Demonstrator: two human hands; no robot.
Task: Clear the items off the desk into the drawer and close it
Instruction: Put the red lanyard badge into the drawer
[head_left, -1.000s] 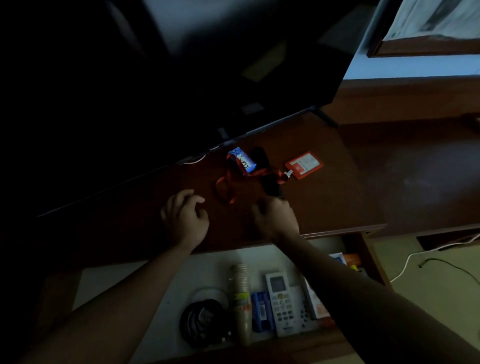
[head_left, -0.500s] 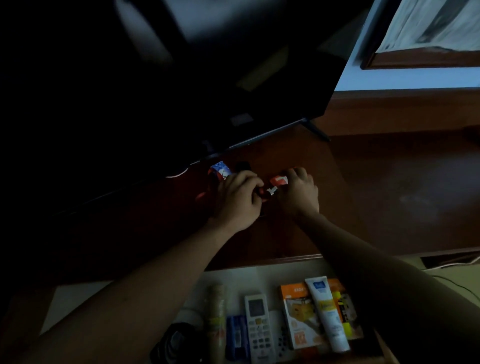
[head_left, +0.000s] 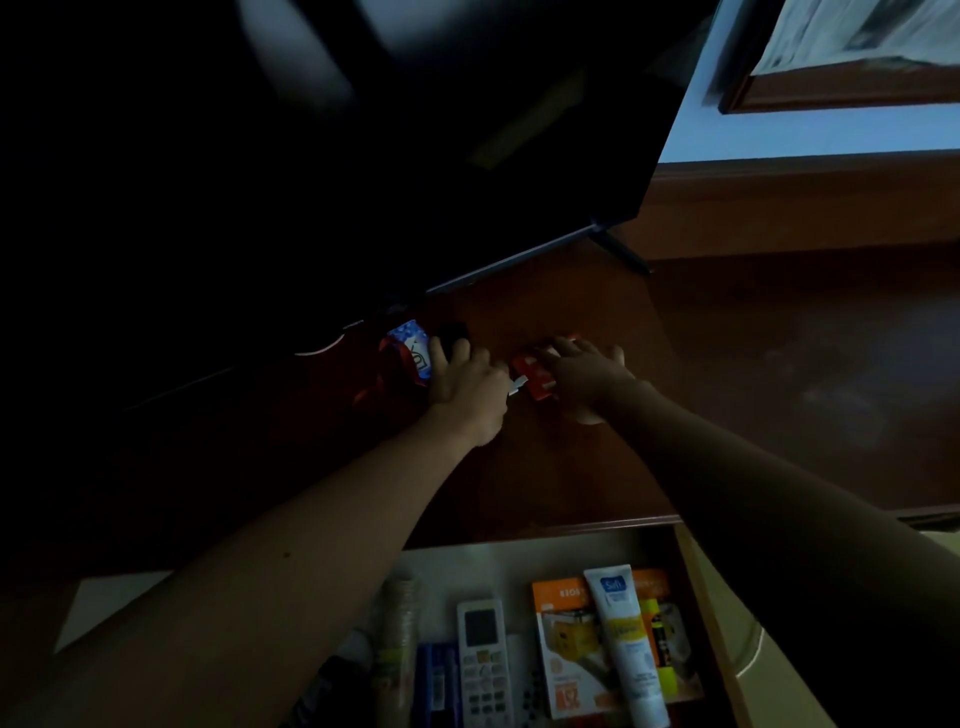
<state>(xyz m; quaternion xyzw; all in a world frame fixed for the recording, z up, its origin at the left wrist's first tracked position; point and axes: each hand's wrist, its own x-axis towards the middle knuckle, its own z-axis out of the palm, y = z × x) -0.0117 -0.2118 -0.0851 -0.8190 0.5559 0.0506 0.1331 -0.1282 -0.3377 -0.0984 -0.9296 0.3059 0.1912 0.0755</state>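
On the dark wooden desk (head_left: 566, 467), under the screen's edge, lie a red lanyard (head_left: 370, 393), a blue-and-white packet (head_left: 413, 347), a black object (head_left: 453, 333) and a red card holder (head_left: 535, 382). My left hand (head_left: 467, 384) rests over the lanyard, its fingers curled around the black object, with the thumb beside the packet. My right hand (head_left: 584, 376) lies on the card holder, fingers bent over its far edge. The lanyard's white clip shows between the hands. Below the desk edge, the drawer (head_left: 698, 597) stands pulled out.
A large dark screen (head_left: 363, 156) overhangs the desk's back left. The drawer holds a white remote (head_left: 482, 660), a white tube (head_left: 626, 644), an orange box (head_left: 563, 652), a stack of cups (head_left: 397, 631) and other small items. A framed picture (head_left: 831, 88) hangs at top right.
Both hands reached forward from the desk front onto the lanyard and card holder. In the last half second the left fingers stretched onto the black object, and the view shifted slightly.
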